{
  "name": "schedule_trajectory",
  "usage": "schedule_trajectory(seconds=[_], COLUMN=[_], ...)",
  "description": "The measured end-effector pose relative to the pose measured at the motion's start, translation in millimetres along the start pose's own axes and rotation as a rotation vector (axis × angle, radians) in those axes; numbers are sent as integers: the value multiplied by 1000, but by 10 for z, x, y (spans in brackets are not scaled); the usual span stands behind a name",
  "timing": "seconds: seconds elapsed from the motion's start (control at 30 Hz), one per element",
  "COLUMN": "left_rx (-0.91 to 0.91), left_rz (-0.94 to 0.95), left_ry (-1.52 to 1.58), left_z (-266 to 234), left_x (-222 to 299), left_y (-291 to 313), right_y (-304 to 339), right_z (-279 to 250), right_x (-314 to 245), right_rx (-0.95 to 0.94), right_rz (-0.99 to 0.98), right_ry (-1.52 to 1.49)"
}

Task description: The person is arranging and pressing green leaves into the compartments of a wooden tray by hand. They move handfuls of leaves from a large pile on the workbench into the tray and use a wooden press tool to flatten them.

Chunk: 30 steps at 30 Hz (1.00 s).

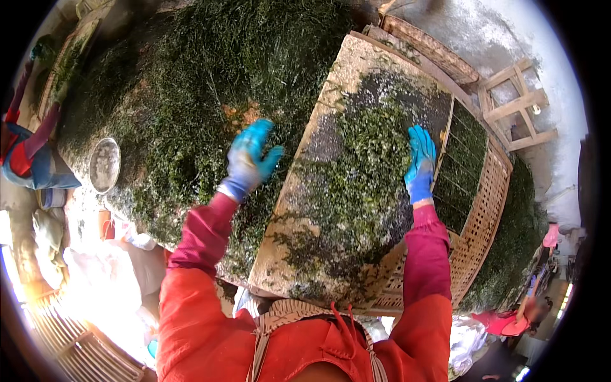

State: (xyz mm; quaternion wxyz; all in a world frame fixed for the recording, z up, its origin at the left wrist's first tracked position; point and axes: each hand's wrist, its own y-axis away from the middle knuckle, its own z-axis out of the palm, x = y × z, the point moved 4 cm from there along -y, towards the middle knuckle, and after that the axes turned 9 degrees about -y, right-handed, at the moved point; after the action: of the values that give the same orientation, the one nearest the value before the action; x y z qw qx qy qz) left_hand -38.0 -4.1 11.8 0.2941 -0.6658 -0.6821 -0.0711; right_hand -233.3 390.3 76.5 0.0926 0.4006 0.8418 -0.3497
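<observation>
My left hand (252,156), in a blue-and-white glove, is over a big dark green heap of stringy plants (210,70), near a small orange-brown patch. Its thumb is spread from its fingers and nothing shows in it. A loose layer of green leafy bits (372,143) covers much of a tilted wooden board (302,172) with a dark surface. My right hand (420,156), gloved alike, lies flat at the right side of that layer, its fingers stretched out. Whether either palm touches the plants I cannot tell.
Right of the board is a woven, holed tray (490,191). A wooden frame (519,105) leans on the pale wall. A round metal basin (104,165) rests at the heap's left edge. One person (38,153) works at far left, another (509,321) stands at lower right.
</observation>
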Motion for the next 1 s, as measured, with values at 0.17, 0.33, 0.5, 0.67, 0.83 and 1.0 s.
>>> schedule_trajectory(seconds=[0.17,0.33,0.5,0.67,0.83,1.0], left_rx=[-334,-189,-244,99,-375,-476], left_rz=[44,-381,-558,-544,-503,-550], left_ry=[-780,-393,-600,-195,-21,61], left_z=[69,61,275,203,574,639], left_x=[-544,-743,-881,-1044,-569,-623], left_y=[-976,-2602,-3046,-2782,-1651,-151], right_y=[-110,-213,-136,-192,-143,-114], right_z=[171,-14,4,-2,-48,37], right_x=[-175,-247,-236,-317,-138,-180], right_rx=[55,-54,-113,-114,-87,-61], right_rz=[239,59,14,77,116,-43], right_ry=[-316,50,-5,19,-35,72])
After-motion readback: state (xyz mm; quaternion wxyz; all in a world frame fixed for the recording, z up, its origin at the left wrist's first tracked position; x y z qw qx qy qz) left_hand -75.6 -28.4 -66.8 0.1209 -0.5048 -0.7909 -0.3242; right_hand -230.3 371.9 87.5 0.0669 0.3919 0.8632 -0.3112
